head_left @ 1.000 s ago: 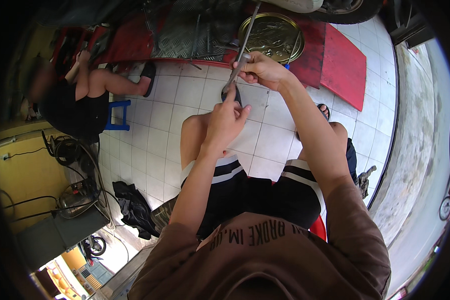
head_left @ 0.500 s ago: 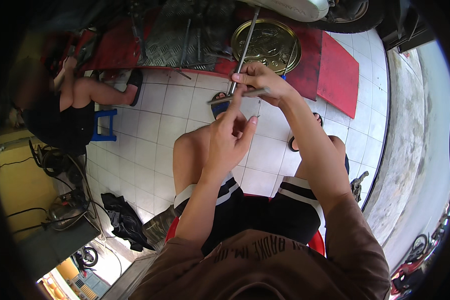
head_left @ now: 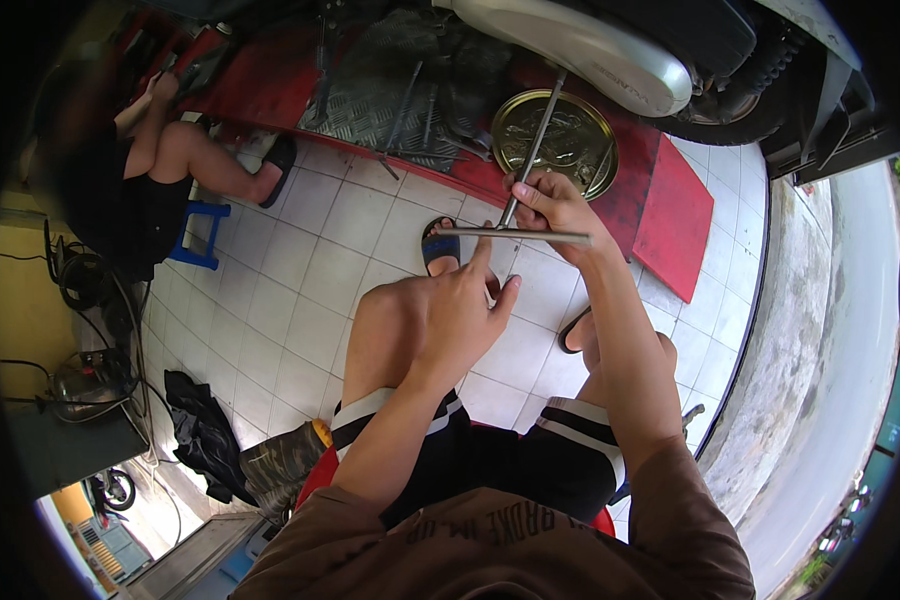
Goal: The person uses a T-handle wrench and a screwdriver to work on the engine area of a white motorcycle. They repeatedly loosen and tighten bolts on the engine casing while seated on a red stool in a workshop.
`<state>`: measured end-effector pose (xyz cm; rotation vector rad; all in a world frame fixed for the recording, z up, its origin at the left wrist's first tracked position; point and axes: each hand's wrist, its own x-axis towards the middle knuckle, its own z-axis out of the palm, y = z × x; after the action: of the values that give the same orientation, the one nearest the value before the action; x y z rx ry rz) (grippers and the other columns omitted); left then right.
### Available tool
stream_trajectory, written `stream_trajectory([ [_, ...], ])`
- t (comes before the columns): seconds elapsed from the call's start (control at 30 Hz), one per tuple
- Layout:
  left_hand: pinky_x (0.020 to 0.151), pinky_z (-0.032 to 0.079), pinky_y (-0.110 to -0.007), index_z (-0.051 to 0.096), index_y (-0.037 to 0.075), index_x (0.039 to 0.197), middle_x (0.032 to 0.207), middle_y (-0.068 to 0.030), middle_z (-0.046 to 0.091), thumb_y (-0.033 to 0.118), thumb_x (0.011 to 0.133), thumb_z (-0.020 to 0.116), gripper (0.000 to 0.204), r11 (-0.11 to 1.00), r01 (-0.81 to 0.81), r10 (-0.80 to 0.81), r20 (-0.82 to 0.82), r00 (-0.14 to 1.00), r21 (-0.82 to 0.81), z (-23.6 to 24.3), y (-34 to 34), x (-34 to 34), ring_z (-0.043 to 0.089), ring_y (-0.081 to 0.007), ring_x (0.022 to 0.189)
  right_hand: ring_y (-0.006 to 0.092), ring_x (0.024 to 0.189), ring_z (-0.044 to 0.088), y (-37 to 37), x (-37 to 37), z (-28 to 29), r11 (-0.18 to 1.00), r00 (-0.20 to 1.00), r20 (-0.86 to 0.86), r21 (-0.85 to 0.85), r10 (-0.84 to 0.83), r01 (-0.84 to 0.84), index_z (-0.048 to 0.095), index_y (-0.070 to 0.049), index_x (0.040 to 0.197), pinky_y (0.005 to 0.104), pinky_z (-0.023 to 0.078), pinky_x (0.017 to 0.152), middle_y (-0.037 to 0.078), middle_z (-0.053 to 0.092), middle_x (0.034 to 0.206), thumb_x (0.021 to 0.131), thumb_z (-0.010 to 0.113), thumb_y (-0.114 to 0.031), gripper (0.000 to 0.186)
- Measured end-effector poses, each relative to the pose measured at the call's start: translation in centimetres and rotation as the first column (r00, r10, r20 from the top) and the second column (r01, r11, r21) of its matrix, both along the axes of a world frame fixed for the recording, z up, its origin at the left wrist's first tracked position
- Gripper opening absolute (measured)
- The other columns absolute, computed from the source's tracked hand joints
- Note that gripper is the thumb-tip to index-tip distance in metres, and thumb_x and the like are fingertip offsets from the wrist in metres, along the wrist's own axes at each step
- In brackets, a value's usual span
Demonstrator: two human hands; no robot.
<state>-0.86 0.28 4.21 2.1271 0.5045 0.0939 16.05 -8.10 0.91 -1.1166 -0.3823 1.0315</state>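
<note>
A long T-handle wrench (head_left: 540,153) slants from between my legs up toward the underside of a motorbike (head_left: 610,60). My right hand (head_left: 555,208) is closed around its shaft, just above the crossbar. Below the crossbar, my left hand (head_left: 465,308) has its fingers apart, with the index fingertip raised against the bar near its middle. Nothing shows in the left palm. The wrench's far end passes in front of a round gold metal tray (head_left: 608,178) and is lost from sight under the silver cover.
A red platform (head_left: 670,225) with a treadplate sheet (head_left: 355,115) bears several tools. At the left, another person (head_left: 160,160) sits beside a blue stool (head_left: 202,235), hands on a small object. Black cloth (head_left: 202,430) and hoses lie at lower left.
The crossbar has turned from tilted to nearly level. My right hand keeps its hold on the shaft, and the left index finger remains at the bar. The view has shifted, showing more motorbike.
</note>
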Motion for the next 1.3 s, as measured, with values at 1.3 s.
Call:
stream_trajectory([
  [1.3,0.056,0.048,-0.038,0.051,0.010,0.133,0.070,-0.0112,0.061,0.028,0.084,0.064,0.054,0.949,-0.210,0.146,0.259,0.955,0.237,-0.6,-2.2,0.3,0.062,-0.0285,0.062,0.0059,0.051,0.032,0.7,-0.3,-1.1,0.995,0.998,-0.053,0.092,-0.045,0.049,0.053,-0.001,0.099,0.0227,0.026,0.047,-0.004,0.037,0.060,0.096,0.056,-0.016,0.017],
])
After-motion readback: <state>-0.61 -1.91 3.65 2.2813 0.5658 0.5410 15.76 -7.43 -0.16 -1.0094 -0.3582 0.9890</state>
